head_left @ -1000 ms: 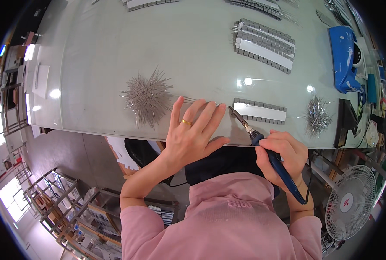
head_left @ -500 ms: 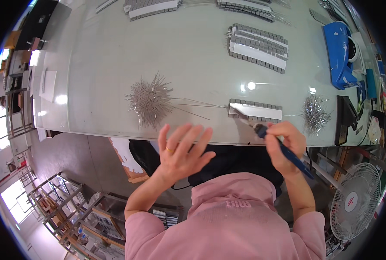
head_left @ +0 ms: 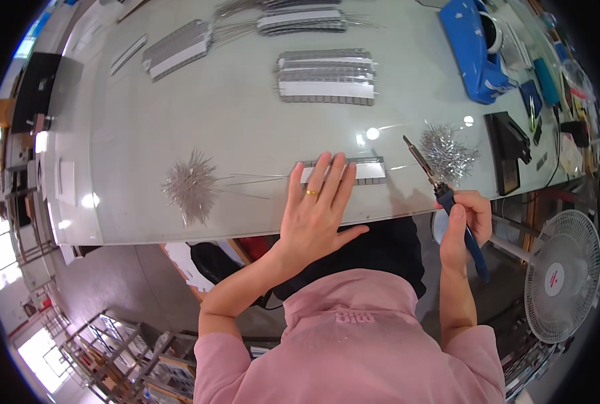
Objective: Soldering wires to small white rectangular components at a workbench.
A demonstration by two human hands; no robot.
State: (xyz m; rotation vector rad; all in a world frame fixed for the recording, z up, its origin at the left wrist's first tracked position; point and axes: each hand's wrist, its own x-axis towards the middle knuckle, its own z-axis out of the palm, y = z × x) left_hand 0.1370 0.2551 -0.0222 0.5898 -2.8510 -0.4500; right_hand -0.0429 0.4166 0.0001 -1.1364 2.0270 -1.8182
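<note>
My right hand (head_left: 466, 227) is wrapped round a blue-handled soldering iron (head_left: 447, 197). Its metal tip points up and away, raised off the flat strip and beside a tangled bunch of shiny silver wires (head_left: 451, 149). My left hand (head_left: 313, 219) lies with fingers spread over the left half of the strip (head_left: 371, 171), which has a white middle band and rows of grey squares along its edges. Those fingers hide part of it. Thin wires run from the strip's left end toward a second spiky bunch of silver wires (head_left: 191, 188).
Farther back on the pale glossy table (head_left: 152, 128) lie a stack of similar strips (head_left: 325, 89) and more piles. At the right stand a blue device (head_left: 472, 57) and a black stand (head_left: 504, 158). A white fan (head_left: 561, 276) is beside the table's near right side.
The soldering iron has lifted from the strip and moved right, its tip now pointing away. My left hand has come down over the strip. The whole view has shifted.
</note>
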